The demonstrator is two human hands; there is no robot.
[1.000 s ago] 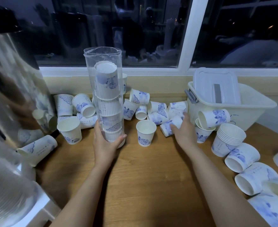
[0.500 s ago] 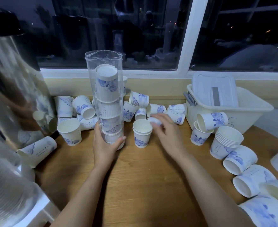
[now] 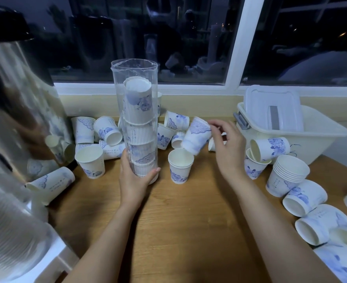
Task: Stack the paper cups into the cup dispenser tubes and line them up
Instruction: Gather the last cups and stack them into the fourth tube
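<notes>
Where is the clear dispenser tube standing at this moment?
In the head view the clear dispenser tube stands upright left of centre on the wooden table, its base gripped by the left hand.

A wooden table (image 3: 189, 231) runs up to a dark window (image 3: 148, 37) with a white frame (image 3: 242, 48). On the right sits a cream plastic tub (image 3: 321, 139), with its translucent lid (image 3: 270, 103) propped inside it. At the left stands a shiny metal urn (image 3: 15, 109) with a black top (image 3: 3, 23).
</notes>
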